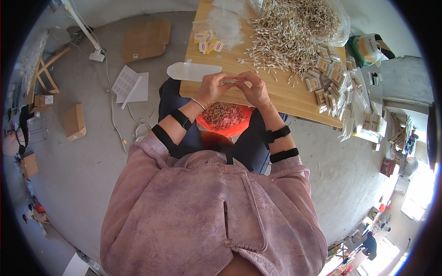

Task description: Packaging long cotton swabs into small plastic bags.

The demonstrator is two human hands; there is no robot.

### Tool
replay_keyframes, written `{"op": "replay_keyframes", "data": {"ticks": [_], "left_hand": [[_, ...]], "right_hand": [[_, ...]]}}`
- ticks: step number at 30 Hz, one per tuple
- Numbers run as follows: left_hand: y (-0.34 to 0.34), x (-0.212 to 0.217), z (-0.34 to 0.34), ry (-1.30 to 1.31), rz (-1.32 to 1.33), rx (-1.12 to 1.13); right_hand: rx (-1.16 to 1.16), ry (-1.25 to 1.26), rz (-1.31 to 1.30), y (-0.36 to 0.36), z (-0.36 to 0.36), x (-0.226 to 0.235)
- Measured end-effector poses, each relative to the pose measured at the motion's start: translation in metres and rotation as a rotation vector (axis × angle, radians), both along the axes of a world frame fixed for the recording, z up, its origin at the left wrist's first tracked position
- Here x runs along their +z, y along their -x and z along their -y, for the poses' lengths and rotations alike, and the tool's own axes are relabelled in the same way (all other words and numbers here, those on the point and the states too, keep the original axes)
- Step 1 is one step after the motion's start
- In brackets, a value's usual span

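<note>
Both my hands meet over the near edge of the wooden table. My left hand (213, 88) and my right hand (254, 89) pinch a small whitish plastic bag (228, 81) between their fingertips; its contents are too small to make out. Beyond them, a big heap of cotton swabs (287, 37) spreads over the table. To the left of my hands lies a white strip with a pointed end (189, 71), reaching past the table edge. Small yellow-and-white cards (209, 42) lie behind it, beside a stack of clear plastic bags (225, 24).
Packed small bags (328, 76) pile up along the right of the table (276, 98). Between my knees, below the table edge, hangs a red plastic bag (222, 116) full of swabs. Flattened cardboard (146, 40), a carton (74, 122) and a white cable (112, 87) lie on the floor.
</note>
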State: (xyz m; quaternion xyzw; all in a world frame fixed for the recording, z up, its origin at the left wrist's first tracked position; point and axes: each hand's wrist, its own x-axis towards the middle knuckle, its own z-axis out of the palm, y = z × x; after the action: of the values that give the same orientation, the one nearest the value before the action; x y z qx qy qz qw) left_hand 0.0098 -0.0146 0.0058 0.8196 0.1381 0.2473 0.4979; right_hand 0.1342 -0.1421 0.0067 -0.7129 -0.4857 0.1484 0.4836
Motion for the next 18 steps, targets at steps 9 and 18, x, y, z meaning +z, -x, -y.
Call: {"op": "replay_keyframes", "data": {"ticks": [9,18], "left_hand": [[0.0,0.005,0.002,0.042,-0.009,0.034],[0.001,-0.001,0.002,0.418,-0.1,-0.029]], "right_hand": [[-0.121,0.041,-0.09,0.017,0.002,0.016],[-0.129,-0.008,-0.152,0.014,0.003,0.007]]}}
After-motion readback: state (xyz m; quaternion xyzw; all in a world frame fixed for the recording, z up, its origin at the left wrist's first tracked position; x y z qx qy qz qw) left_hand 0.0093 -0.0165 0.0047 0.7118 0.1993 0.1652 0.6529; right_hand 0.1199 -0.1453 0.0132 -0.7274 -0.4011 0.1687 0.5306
